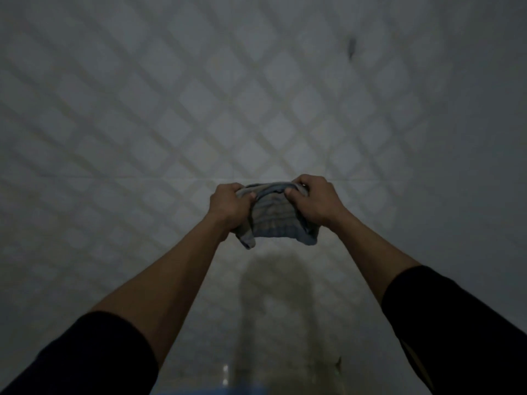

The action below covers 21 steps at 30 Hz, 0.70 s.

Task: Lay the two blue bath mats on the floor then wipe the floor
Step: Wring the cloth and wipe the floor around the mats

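Both my hands hold a bunched grey-blue striped cloth (273,218) out in front of me, above the tiled floor (142,124). My left hand (228,205) grips its left end, thumb on top of the fabric. My right hand (316,199) grips its right end in the same way. The cloth sags between the hands, with folds hanging below them. A strip of blue (211,390) shows at the bottom edge between my arms; I cannot tell whether it is one of the bath mats.
The dim floor has pale tiles with a diamond pattern. A dark smudge (352,47) marks the floor at the upper right. A darker, wet-looking patch (273,295) lies below the cloth. A small scrap (339,363) lies near the bottom right.
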Each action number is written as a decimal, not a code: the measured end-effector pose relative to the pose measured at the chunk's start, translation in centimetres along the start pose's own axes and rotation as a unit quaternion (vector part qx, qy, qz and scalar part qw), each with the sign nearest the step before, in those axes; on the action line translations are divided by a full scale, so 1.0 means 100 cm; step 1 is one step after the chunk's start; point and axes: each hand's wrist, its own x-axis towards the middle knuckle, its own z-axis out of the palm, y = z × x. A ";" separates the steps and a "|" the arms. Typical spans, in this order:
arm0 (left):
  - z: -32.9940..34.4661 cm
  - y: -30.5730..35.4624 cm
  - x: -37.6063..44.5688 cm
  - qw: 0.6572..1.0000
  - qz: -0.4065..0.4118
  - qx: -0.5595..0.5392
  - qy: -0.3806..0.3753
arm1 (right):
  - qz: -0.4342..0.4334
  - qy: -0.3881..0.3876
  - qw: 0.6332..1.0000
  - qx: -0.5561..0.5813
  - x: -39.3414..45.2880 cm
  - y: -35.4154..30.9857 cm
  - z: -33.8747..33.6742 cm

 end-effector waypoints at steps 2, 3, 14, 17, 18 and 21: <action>0.014 0.027 0.016 1.000 0.027 0.000 0.004 | -0.007 0.028 1.000 -0.010 0.018 0.009 -0.024; 0.021 0.041 0.025 0.999 0.041 0.000 0.008 | -0.010 0.040 0.999 -0.018 0.029 0.015 -0.036; 0.103 0.187 0.138 0.975 0.185 0.046 0.112 | -0.102 0.159 0.979 -0.073 0.170 0.064 -0.172; 0.115 0.221 0.162 0.953 0.239 0.116 0.148 | -0.151 0.197 0.964 -0.090 0.207 0.068 -0.197; 0.118 0.231 0.170 0.943 0.254 0.142 0.159 | -0.168 0.208 0.958 -0.107 0.219 0.069 -0.203; 0.125 0.256 0.191 0.919 0.290 0.193 0.186 | -0.207 0.216 0.943 -0.148 0.253 0.071 -0.218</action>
